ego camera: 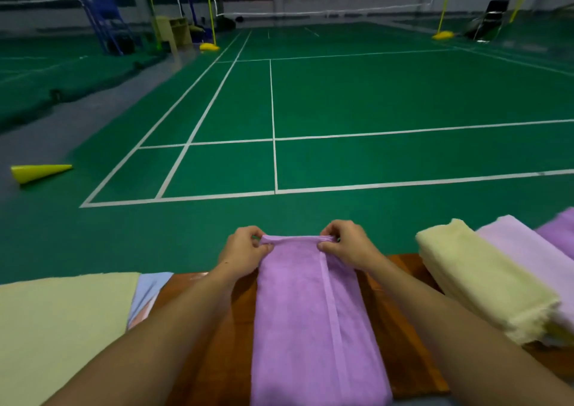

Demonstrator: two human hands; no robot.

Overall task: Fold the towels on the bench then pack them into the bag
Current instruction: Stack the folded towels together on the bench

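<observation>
A head-worn camera looks down over a wooden bench (pixel 400 328) at the edge of a green indoor badminton court. Lying lengthwise across the bench's middle is a purple towel (pixel 310 328), already folded into a long narrow strip with a paler band running along it. At the far end of that strip, over the bench's court-side edge, both hands are at work: the left hand (pixel 243 252) pinches the left corner between thumb and curled fingers, and the right hand (pixel 348 245) pinches the right corner the same way, the layered edge stretched straight between them. Toward the right end of the bench lie three folded towels side by side: a yellow one (pixel 478 278) nearest the purple strip, then a pale lilac one (pixel 534 259), then a darker purple one (pixel 559 228) cut off by the frame. Toward the left end of the bench a yellow towel (pixel 59 321) is spread flat, with a blue cloth (pixel 149 290) showing from under its edge; these look not yet folded. No bag is in view (it may sit outside the frame). Judging from this, the folding looks partly done: three towels finished, one mid-fold and probably needing crosswise folds, at least two left, and all the packing ahead.
</observation>
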